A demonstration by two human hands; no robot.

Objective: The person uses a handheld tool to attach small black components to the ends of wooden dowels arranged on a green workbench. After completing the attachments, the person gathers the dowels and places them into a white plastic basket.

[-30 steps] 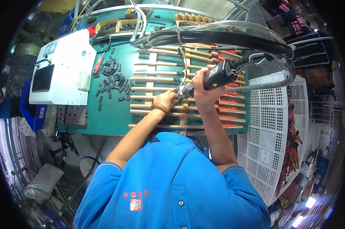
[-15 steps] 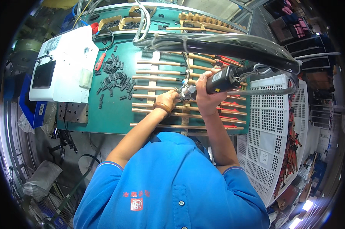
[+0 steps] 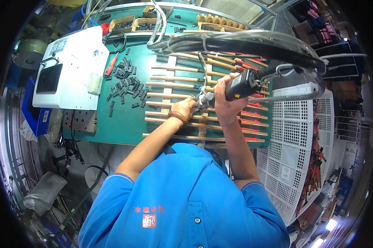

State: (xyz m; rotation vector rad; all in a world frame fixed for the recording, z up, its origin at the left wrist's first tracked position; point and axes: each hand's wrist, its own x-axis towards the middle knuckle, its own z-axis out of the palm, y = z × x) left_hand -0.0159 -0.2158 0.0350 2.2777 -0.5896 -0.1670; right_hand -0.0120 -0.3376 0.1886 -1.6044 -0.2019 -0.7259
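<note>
Right hand (image 3: 227, 106) wrapped around the dark body of a handheld tool (image 3: 241, 87), which lies tilted, its metal nose (image 3: 206, 99) pointing left. Left hand (image 3: 184, 108) just beside that nose, fingers drawn narrow; whether they pinch a part or only steady one cannot be told, contact being hidden. Brown bracelet (image 3: 177, 117) on the left wrist. Tool sits above a row of copper-toned rods (image 3: 174, 85), laid side by side, running left to right across pale strips (image 3: 168, 82) on the green counter (image 3: 124, 126). Red pieces (image 3: 250, 114) at the rods' right ends. Thick black hose (image 3: 248, 48) arches over the far rods toward the tool's rear. Left of the rods: a loose heap of small black parts (image 3: 126, 89); near its far side, a red-handled screwdriver (image 3: 111, 66). Farther left, a white machine (image 3: 77, 68). White perforated crate (image 3: 283, 140) at the counter's right.
</note>
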